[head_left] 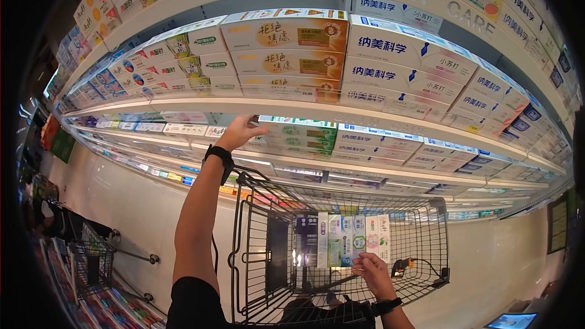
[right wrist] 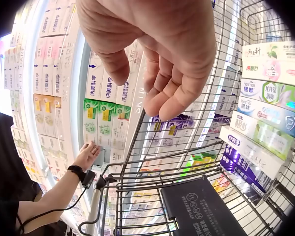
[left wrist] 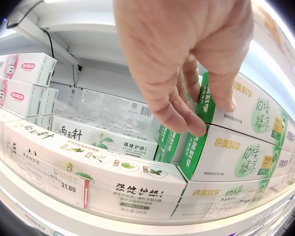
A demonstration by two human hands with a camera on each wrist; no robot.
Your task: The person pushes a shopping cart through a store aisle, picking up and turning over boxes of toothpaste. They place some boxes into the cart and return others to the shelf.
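Note:
At the shelf, my left hand [head_left: 241,134] pinches the left end of the top green-and-white toothpaste box [left wrist: 246,104]. Its thumb lies on the front face in the left wrist view, with the fingers around the green end. More boxes of the same kind [left wrist: 236,155] are stacked directly beneath. My right hand [head_left: 375,274] hovers over the shopping cart [head_left: 440,231] with fingers loosely curled and nothing in them. Near its fingertips in the head view, a row of assorted toothpaste boxes [head_left: 335,244] lies in the cart.
White toothpaste boxes [left wrist: 103,169] sit left of the green stack, behind a price tag [left wrist: 66,188]. An upper shelf edge [head_left: 292,108] runs just above my left hand, carrying stacked orange boxes [head_left: 283,36]. Another cart [head_left: 91,262] stands at the left on the floor.

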